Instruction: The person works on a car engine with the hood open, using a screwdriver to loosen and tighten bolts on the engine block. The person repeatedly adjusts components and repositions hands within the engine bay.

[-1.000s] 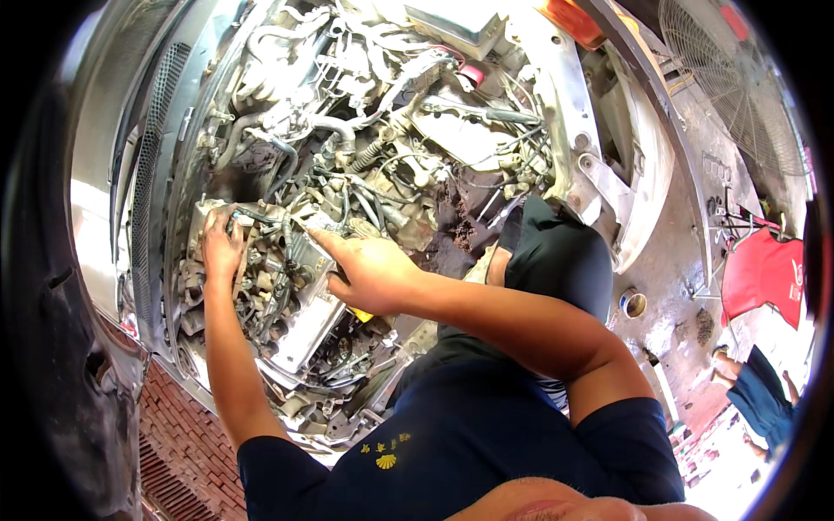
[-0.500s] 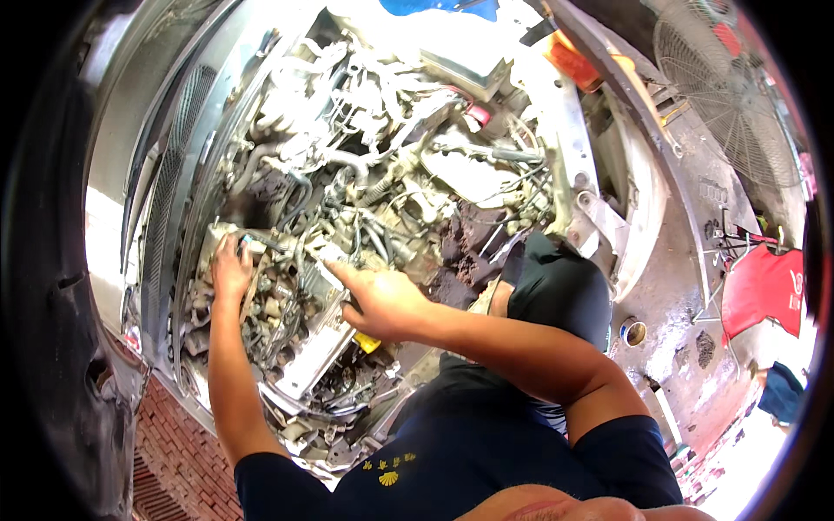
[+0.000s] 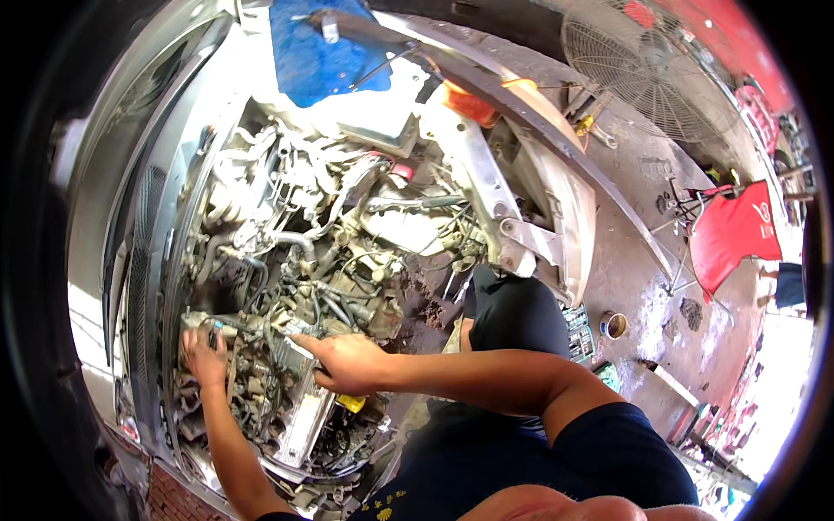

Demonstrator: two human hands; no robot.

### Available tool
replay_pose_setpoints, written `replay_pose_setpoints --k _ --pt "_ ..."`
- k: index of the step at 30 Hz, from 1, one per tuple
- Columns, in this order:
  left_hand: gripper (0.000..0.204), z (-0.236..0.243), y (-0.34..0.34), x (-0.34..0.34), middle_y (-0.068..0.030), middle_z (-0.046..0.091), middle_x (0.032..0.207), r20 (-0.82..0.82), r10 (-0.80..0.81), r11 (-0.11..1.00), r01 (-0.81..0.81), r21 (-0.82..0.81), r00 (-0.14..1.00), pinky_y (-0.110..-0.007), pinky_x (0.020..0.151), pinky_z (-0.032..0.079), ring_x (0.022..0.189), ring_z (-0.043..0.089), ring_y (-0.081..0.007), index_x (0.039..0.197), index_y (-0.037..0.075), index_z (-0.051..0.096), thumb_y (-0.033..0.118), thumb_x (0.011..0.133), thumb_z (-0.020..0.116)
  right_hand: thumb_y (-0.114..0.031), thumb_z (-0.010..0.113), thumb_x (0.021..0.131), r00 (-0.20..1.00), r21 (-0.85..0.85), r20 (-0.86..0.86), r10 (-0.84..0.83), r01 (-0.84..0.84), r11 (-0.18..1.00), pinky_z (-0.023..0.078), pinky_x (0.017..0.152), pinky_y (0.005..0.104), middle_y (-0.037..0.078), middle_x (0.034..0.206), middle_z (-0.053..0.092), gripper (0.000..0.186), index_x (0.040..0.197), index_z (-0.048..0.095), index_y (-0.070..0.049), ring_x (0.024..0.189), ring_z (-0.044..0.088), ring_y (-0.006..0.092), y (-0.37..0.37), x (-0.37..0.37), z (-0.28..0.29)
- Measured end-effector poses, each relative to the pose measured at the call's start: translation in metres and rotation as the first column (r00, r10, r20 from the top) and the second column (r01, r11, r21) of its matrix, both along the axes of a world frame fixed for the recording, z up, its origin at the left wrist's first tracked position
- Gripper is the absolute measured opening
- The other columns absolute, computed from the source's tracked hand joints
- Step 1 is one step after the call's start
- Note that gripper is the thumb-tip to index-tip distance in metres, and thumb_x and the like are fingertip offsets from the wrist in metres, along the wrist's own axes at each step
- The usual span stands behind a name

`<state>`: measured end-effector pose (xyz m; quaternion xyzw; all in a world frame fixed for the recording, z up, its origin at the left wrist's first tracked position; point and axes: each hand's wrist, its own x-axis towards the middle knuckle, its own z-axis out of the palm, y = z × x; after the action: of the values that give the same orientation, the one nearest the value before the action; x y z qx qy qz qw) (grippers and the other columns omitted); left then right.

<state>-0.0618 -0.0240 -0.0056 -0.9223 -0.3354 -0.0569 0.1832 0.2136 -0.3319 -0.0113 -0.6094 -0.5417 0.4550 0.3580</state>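
I am bent over an open engine bay full of hoses and cables. My left hand (image 3: 205, 356) is at the far-left end of the engine (image 3: 252, 382), its fingers bent over a pale part, with a small blue spot beside the fingertips; what they grip is too small to name. My right hand (image 3: 352, 363) rests at a long silver metal part (image 3: 304, 424) in the middle of the engine. Its index finger is stretched out against the top end, the thumb apart and the other fingers curled underneath; nothing shows in it. A yellow piece (image 3: 351, 403) lies just below that hand.
A blue cloth (image 3: 321, 52) with tools on it lies over the bay's far edge. To the right are a bare bumper beam (image 3: 608, 187), a large fan (image 3: 656, 65), a red folding chair (image 3: 734, 234), a round can (image 3: 613, 325) and a green tool case (image 3: 577, 334).
My view has swung to the right and upward, so the engine sits lower and further left, and more of the blue cloth shows. Both hands keep nearly the same places on the engine.
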Motion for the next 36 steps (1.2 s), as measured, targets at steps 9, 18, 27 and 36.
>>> replay_pose_setpoints --k 9,18,27,36 --pt "0.041 0.004 0.007 0.015 -0.0197 0.066 0.136 -0.003 0.029 0.996 -0.029 -0.087 1.000 -0.052 0.113 0.045 0.131 0.057 -0.0428 0.125 0.010 0.073 0.036 0.094 0.075 -0.026 0.066 0.093 0.988 0.076 0.149 -0.048 0.037 0.996 0.059 0.093 0.0500 0.029 0.123 0.070 0.077 0.163 0.036 -0.012 0.103 0.072 0.0429 0.010 -0.004 -0.037" --pt "0.030 0.027 -0.024 0.006 -0.0087 0.068 0.129 0.141 -0.080 0.989 0.096 -0.112 0.987 -0.045 0.108 0.048 0.123 0.061 -0.0333 0.120 0.012 0.072 0.016 0.091 0.073 -0.020 0.063 0.092 0.999 0.047 0.039 0.025 -0.027 0.999 0.053 0.097 0.0520 0.029 0.120 0.070 0.069 0.157 0.043 -0.004 0.106 0.069 0.0461 0.012 -0.029 -0.015" --pt "0.035 0.002 0.008 0.039 -0.0203 0.069 0.129 -0.237 -0.152 0.917 0.048 -0.395 0.960 -0.053 0.117 0.037 0.127 0.060 -0.0393 0.124 0.002 0.070 0.027 0.100 0.066 -0.024 0.066 0.091 0.997 0.056 0.072 0.038 -0.042 0.998 0.056 0.092 0.0513 0.025 0.108 0.073 0.078 0.161 0.037 -0.008 0.100 0.071 0.0425 0.012 -0.027 -0.019" --pt "0.027 0.006 0.038 0.080 -0.0198 0.075 0.093 -0.131 -0.107 0.676 -0.025 -0.737 0.986 -0.040 0.078 0.056 0.086 0.073 -0.0300 0.107 -0.003 0.072 0.016 0.088 0.076 -0.027 0.068 0.095 0.997 0.013 0.065 0.038 -0.039 0.999 0.057 0.088 0.0531 0.022 0.104 0.073 0.080 0.164 0.032 -0.010 0.097 0.071 0.0418 0.003 -0.006 -0.002"
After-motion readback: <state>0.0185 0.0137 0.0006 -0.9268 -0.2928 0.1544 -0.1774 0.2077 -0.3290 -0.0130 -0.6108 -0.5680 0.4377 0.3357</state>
